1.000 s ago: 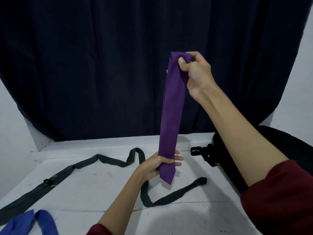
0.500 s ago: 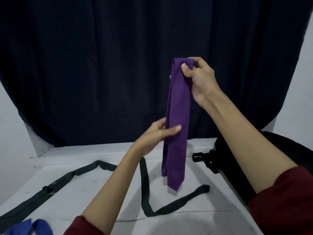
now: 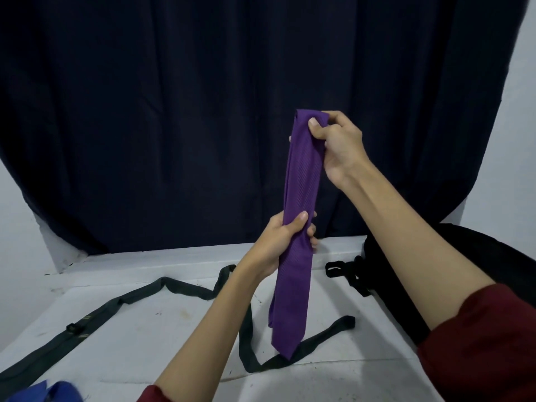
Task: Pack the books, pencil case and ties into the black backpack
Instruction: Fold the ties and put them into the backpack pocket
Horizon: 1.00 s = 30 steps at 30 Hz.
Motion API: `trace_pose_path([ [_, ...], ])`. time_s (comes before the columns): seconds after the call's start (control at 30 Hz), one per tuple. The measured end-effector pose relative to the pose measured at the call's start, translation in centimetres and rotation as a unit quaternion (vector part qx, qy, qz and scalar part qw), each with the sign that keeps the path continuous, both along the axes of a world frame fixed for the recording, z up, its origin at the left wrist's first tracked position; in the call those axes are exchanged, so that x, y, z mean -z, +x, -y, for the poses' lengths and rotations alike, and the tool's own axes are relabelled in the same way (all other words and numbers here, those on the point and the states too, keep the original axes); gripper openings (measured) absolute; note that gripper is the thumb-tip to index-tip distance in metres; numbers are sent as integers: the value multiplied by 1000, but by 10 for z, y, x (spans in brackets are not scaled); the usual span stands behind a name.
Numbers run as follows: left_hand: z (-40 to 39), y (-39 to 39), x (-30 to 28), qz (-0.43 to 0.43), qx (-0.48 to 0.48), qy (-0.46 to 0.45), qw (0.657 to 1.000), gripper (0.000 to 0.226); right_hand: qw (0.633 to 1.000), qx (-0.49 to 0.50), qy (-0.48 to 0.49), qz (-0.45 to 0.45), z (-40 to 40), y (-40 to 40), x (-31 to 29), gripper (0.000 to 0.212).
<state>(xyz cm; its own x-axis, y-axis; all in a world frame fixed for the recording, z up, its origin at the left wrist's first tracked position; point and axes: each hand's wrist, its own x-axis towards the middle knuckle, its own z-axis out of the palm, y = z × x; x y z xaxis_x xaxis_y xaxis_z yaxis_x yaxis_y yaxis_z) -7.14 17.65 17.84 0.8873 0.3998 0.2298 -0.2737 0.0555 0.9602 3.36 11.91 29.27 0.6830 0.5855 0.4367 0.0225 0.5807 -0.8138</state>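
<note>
A folded purple tie (image 3: 301, 181) hangs upright in front of me, its pointed tip just above the table. My right hand (image 3: 338, 146) pinches its folded top. My left hand (image 3: 285, 240) grips it round the middle, thumb across the front. A long dark green tie (image 3: 162, 288) lies loose across the white table, one end curling under the purple tip. A blue tie (image 3: 55, 394) shows at the bottom left corner. The black backpack (image 3: 388, 274) lies at the right, mostly hidden by my right arm. No books or pencil case are in view.
The white table (image 3: 162, 338) runs to a raised back ledge under a dark curtain (image 3: 203, 111). A black strap with a buckle (image 3: 343, 269) sticks out from the backpack toward the middle. White walls stand on both sides.
My right hand has lowered the purple tie's top. My left hand left the tip, rose, and now grips the tie round its middle.
</note>
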Motion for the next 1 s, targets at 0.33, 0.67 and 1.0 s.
trace_pose_path([
  [0.33, 6, -16, -26, 14, 29, -26, 999, 12, 965, -136, -179, 138, 12, 8, 34, 18],
  [0.67, 7, -30, 1, -15, -92, 79, 992, 17, 985, -6, -167, 36, -1, 9, 26, 9],
  [1.0, 6, -42, -17, 45, -170, 79, 981, 15, 956, -3, -287, 50, -3, 11, 60, 48],
])
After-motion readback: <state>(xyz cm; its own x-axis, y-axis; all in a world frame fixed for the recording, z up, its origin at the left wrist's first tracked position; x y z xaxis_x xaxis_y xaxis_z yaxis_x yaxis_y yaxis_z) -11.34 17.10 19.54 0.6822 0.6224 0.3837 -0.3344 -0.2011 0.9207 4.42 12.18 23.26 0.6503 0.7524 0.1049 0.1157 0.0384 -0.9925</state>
